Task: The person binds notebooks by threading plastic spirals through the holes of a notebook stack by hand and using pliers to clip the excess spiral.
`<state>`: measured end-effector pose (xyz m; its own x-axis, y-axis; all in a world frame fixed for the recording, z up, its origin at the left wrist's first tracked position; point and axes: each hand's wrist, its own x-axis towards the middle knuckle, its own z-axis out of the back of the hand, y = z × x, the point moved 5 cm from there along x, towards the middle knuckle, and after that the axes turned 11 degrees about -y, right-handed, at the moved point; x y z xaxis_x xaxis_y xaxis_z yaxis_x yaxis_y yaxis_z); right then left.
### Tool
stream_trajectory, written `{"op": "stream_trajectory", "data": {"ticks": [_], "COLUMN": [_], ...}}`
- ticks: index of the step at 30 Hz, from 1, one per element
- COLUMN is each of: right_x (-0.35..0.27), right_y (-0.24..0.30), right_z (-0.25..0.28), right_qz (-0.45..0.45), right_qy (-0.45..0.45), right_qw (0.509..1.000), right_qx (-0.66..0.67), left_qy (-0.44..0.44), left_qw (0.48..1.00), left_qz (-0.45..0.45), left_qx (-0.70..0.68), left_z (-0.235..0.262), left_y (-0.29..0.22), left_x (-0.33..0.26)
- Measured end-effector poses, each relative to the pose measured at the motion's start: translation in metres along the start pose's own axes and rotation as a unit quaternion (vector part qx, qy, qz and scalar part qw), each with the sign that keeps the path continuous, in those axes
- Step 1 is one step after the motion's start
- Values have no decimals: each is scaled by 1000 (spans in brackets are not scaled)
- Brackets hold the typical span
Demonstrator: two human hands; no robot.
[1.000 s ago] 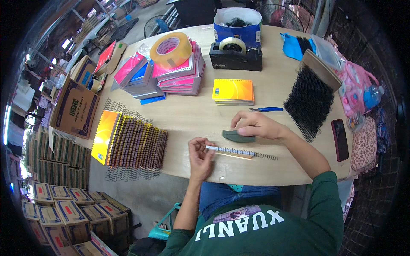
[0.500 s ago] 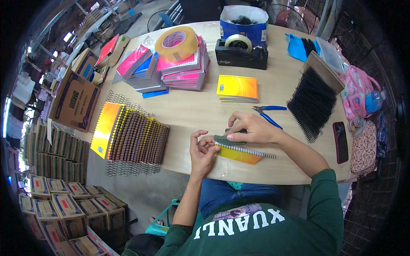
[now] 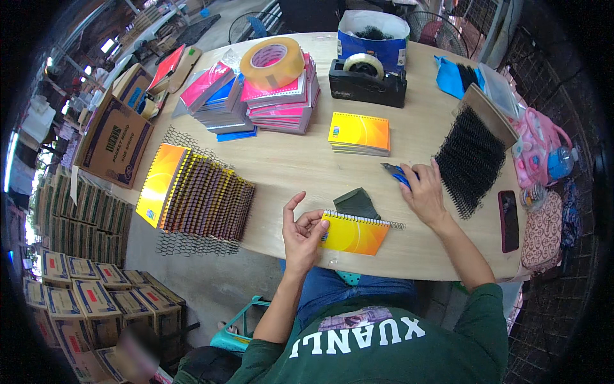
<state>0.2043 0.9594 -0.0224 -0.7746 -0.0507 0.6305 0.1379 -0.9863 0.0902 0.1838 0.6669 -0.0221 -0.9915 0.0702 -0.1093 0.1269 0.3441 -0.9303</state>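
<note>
My left hand (image 3: pixel 300 240) pinches the left end of a yellow-orange notebook (image 3: pixel 355 235) at the table's front edge. A dark wire spiral (image 3: pixel 398 225) runs along its top edge and sticks out past the right end. Just behind the notebook lies a dark green folded piece (image 3: pixel 357 203), its material unclear. Over to the right, my right hand (image 3: pixel 423 195) is closed round the blue handles of small cutting pliers (image 3: pixel 391 169), whose jaws point to the far left. Part of the handles is hidden under the fingers.
Spiral-bound yellow notebooks (image 3: pixel 204 198) stand stacked at left. Further back are pink and blue notebooks (image 3: pixel 281 109) under a tape roll (image 3: pixel 272 63), a black tape dispenser (image 3: pixel 368 86) and more yellow notebooks (image 3: pixel 359 133). Black wire spirals (image 3: pixel 470 160) and a phone (image 3: pixel 508 221) lie at right.
My right hand has let go of the green piece, moved right and closed on the pliers. The green piece now lies on the table. My left hand still holds the notebook, now tilted with its cover showing more.
</note>
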Motion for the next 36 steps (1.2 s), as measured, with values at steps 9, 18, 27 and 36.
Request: {"op": "stream_trajectory", "data": {"ticks": [9, 18, 27, 36], "right_x": [69, 72, 82, 75], "right_y": [88, 109, 84, 37], "right_z": [90, 91, 101, 102], "right_qz": [240, 393, -46, -141], "right_qy": [-41, -67, 177, 85], "right_qw": [959, 914, 904, 924], "right_qx": [147, 72, 386, 346], "left_qy": [-2, 3, -25, -163], "left_qw": [999, 997, 953, 704], "left_qz": [-11, -13, -149, -542], "left_qx": [48, 75, 262, 428], "left_z": [-14, -22, -19, 28], "left_y": [-14, -22, -82, -348], "left_x": [-10, -15, -37, 4]}}
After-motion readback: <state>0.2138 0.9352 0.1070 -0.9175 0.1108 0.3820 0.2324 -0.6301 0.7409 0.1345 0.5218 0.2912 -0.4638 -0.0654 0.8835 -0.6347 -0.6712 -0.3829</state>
